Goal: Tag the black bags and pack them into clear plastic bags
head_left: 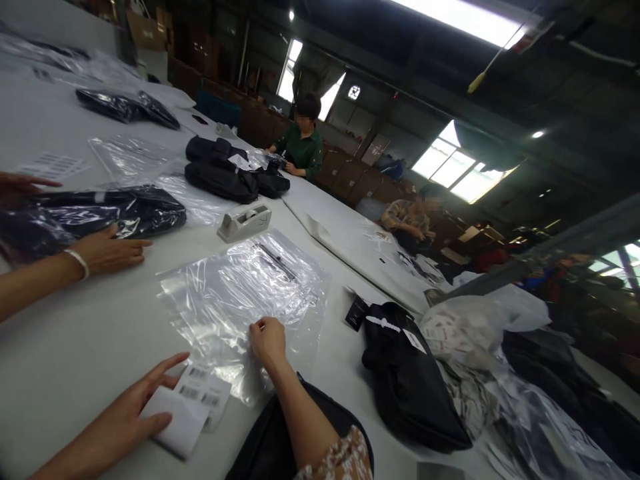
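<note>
My left hand (133, 417) is closed around a small stack of white barcode label sheets (187, 407), thumb on top, low over the table. My right hand (270, 339) rests on a pile of clear plastic bags (235, 280), fingers curled in a pinch; whatever they hold is hidden. Beneath my right forearm lies a black bag (270, 433), partly covered by the arm. Another black bag (410, 380), with a black hang tag (356, 313) and a white label, lies to the right.
At the left, a co-worker's hands (107, 252) touch a plastic-wrapped dark bag (135, 210). Beyond the plastic pile stand a tape dispenser (245, 222) and several black bags (220, 173). Crumpled plastic (480, 313) heaps at right. Another person (303, 140) works at the far side.
</note>
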`<action>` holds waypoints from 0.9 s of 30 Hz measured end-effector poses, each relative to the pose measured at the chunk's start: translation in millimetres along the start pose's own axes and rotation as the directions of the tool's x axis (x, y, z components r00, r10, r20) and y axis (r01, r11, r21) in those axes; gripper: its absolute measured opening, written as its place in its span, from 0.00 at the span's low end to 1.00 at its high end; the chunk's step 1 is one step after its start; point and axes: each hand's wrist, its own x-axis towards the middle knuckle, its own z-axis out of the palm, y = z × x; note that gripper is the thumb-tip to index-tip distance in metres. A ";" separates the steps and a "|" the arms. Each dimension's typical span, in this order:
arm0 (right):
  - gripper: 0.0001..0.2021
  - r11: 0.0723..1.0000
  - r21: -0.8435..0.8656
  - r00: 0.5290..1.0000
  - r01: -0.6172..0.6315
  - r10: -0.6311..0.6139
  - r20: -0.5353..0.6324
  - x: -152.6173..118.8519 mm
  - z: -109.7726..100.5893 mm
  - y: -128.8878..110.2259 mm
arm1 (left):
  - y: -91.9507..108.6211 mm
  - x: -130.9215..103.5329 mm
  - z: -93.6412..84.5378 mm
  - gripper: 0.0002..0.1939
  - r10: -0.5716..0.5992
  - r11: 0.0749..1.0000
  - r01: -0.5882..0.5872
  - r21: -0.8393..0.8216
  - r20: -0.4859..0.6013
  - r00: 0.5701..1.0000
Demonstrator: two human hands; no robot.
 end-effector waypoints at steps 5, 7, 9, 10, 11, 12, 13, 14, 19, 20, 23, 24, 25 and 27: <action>0.12 0.994 0.042 0.991 0.101 -0.097 -0.095 5.5 -31.2 6.5 | 28.6 24.1 -17.8 0.27 -0.013 0.985 0.067 0.160 -0.316 0.949; 0.12 0.990 0.076 0.985 0.122 -0.111 -0.136 7.9 -42.2 11.4 | 52.8 40.6 -17.6 0.28 -0.099 0.995 0.101 -0.004 -0.226 0.969; 0.13 0.983 0.127 0.980 0.131 -0.109 -0.168 10.0 -51.5 17.7 | 77.8 56.8 -6.9 0.28 -0.223 0.935 0.214 -0.282 0.000 0.975; 0.13 0.978 0.159 0.978 0.133 -0.104 -0.179 10.6 -55.6 21.2 | 88.6 64.2 2.3 0.28 -0.281 0.864 0.307 -0.399 0.123 0.952; 0.14 0.972 0.194 0.977 0.135 -0.098 -0.189 10.6 -59.3 24.9 | 97.5 71.4 13.4 0.28 -0.326 0.779 0.400 -0.483 0.233 0.916; 0.14 0.964 0.229 0.976 0.138 -0.093 -0.199 10.0 -62.6 28.9 | 104.2 78.6 25.5 0.28 -0.355 0.698 0.475 -0.536 0.316 0.880; 0.13 0.954 0.263 0.974 0.142 -0.087 -0.211 8.7 -65.5 33.1 | 108.8 85.9 37.8 0.28 -0.373 0.638 0.517 -0.571 0.358 0.856; 0.12 0.944 0.296 0.971 0.147 -0.081 -0.224 6.7 -67.9 37.6 | 111.5 93.5 49.5 0.27 -0.381 0.603 0.526 -0.599 0.363 0.850; 0.10 0.900 0.414 0.958 0.136 -0.012 -0.288 -5.0 -73.6 66.4 | 110.9 132.0 90.2 0.19 -0.398 0.642 0.400 -0.654 0.162 0.903; 0.11 0.895 0.427 0.954 0.128 0.007 -0.301 -6.9 -74.3 72.7 | 110.7 137.7 96.0 0.18 -0.400 0.663 0.388 -0.640 0.135 0.907; 0.11 0.890 0.442 0.930 0.112 0.063 -0.362 -14.2 -80.4 89.0 | 114.1 147.8 115.2 0.20 -0.356 0.754 0.308 -0.579 0.034 0.934; 0.11 0.894 0.435 0.917 0.109 0.078 -0.392 -18.2 -84.4 93.0 | 116.7 149.3 122.6 0.21 -0.323 0.791 0.268 -0.550 -0.004 0.946; 0.11 0.901 0.421 0.900 0.109 0.090 -0.426 -23.4 -89.3 96.2 | 119.9 150.3 130.4 0.21 -0.283 0.828 0.222 -0.515 -0.042 0.958; 0.12 0.918 0.380 0.859 0.114 0.101 -0.501 -37.4 -100.0 100.4 | 127.8 150.7 146.3 0.22 -0.189 0.894 0.121 -0.430 -0.118 0.975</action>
